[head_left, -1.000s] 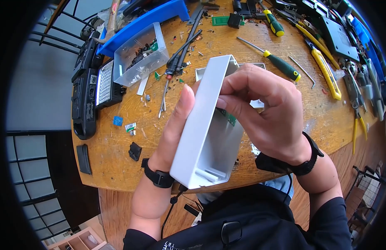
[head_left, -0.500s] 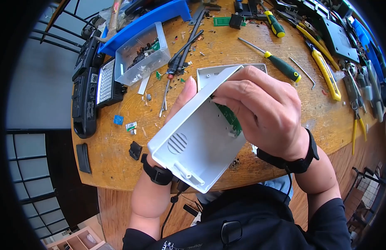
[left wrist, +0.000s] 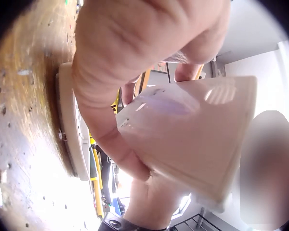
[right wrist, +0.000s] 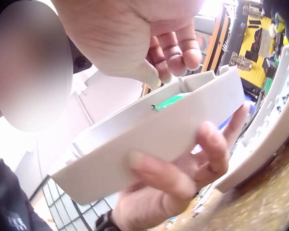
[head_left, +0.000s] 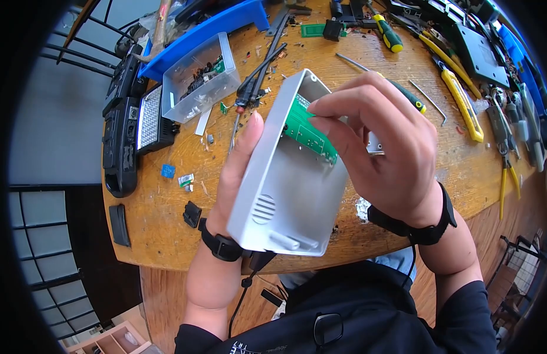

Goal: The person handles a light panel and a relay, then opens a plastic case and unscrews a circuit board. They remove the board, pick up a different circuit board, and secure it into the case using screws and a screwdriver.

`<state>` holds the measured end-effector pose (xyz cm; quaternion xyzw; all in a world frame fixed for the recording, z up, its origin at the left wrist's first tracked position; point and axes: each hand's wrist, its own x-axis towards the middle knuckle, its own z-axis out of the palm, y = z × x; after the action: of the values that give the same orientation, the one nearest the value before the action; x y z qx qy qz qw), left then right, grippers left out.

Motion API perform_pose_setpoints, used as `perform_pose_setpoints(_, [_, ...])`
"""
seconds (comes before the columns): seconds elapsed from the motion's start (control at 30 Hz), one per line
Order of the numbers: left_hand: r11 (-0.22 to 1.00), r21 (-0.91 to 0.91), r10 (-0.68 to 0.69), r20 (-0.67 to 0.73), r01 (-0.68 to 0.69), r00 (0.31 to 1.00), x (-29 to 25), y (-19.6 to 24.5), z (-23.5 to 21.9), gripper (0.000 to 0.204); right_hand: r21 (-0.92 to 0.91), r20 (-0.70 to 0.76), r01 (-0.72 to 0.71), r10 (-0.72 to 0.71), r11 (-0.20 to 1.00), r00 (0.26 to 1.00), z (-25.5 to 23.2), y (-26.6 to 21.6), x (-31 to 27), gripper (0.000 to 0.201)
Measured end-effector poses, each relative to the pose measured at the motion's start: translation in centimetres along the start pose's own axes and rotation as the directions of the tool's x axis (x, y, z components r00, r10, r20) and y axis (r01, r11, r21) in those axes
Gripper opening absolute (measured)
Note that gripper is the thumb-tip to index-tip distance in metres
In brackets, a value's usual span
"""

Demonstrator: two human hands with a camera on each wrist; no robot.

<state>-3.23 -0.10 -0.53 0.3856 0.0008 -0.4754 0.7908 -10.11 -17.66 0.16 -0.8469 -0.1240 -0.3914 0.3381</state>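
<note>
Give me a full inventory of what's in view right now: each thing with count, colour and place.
casing half: 1, light grey, held above the table edge
circuit board: 1, green, inside the casing half
second casing part: 1, light grey, on the table behind the right hand
clear box: 1, transparent, far left of table, small parts inside
blue tray: 1, behind the clear box
screwdrivers: 2, green and yellow handles, far side
utility knife: 1, yellow, right
table: 1, wooden, round
left hand: grips the casing half
right hand: fingertips at the circuit board
</note>
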Motion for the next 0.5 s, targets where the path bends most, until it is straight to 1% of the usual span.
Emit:
perform_pose_setpoints(0.03, [0.999,0.037,0.019,0.097,-0.023,0.995,0.0,0.1,-0.3,0.057,0.106,0.017,-0.132,0.131,0.986,0.991,0.0,-0.2,0.0,0.011])
perform_pose_setpoints(0.07, [0.999,-0.001,0.036,0.119,-0.036,0.992,-0.2,0.0,-0.2,0.059,0.195,0.09,-0.234,0.22,0.953,0.971,-0.1,-0.2,-0.2,0.01])
perform_pose_setpoints(0.1, [0.999,-0.001,0.035,0.12,-0.035,0.992,-0.2,-0.1,-0.2,0.059,0.195,0.089,-0.234,0.221,0.952,0.971,-0.1,-0.4,-0.2,0.01])
perform_pose_setpoints(0.13, [0.997,0.01,0.073,0.104,-0.074,0.992,-0.1,-0.3,-0.3,0.059,0.339,0.232,-0.462,0.403,0.819,0.885,-0.2,-0.8,-0.1,0.009])
perform_pose_setpoints(0.17, [0.993,0.021,0.11,0.089,-0.113,0.99,0.0,-0.5,-0.4,0.059,0.439,0.347,-0.596,0.485,0.673,0.803,-0.4,-0.9,0.1,0.009])
perform_pose_setpoints(0.2, [0.993,0.004,0.117,0.14,-0.118,0.983,0.1,-0.6,-0.8,0.059,0.498,0.452,-0.713,0.553,0.494,0.7,-0.6,-1.0,0.2,0.011])
perform_pose_setpoints(0.23, [0.993,0.003,0.117,0.14,-0.118,0.983,0.2,-0.7,-1.1,0.059,0.498,0.452,-0.713,0.553,0.494,0.7,-0.5,-0.8,0.2,0.011])
perform_pose_setpoints(0.3, [0.984,0.057,0.155,0.209,-0.17,0.966,0.3,-0.7,-1.3,0.058,0.626,0.389,-0.631,0.518,0.458,0.762,-0.1,-0.4,0.0,0.013])
perform_pose_setpoints(0.33, [0.984,0.057,0.155,0.209,-0.17,0.965,0.3,-0.7,-1.2,0.058,0.594,0.383,-0.637,0.523,0.491,0.761,-0.2,-0.5,0.0,0.015])
perform_pose_setpoints(0.37, [0.98,0.062,0.176,0.194,-0.191,0.965,0.3,-0.7,-1.0,0.058,0.594,0.383,-0.637,0.523,0.491,0.761,-0.3,-0.6,0.1,0.015])
perform_pose_setpoints(0.43, [0.975,0.069,0.196,0.178,-0.211,0.964,0.2,-0.7,-0.9,0.058,0.586,0.444,-0.675,0.52,0.448,0.73,-0.5,-0.9,0.1,0.016])
perform_pose_setpoints(0.47, [0.977,0.053,0.192,0.185,-0.205,0.964,0.2,-0.6,-0.9,0.059,0.586,0.443,-0.675,0.52,0.448,0.73,-0.5,-1.0,0.1,0.016])
perform_pose_setpoints(0.5, [0.98,0.037,0.186,0.192,-0.196,0.964,0.3,-0.6,-0.8,0.059,0.606,0.469,-0.681,0.506,0.412,0.724,-0.5,-1.1,0.2,0.016])
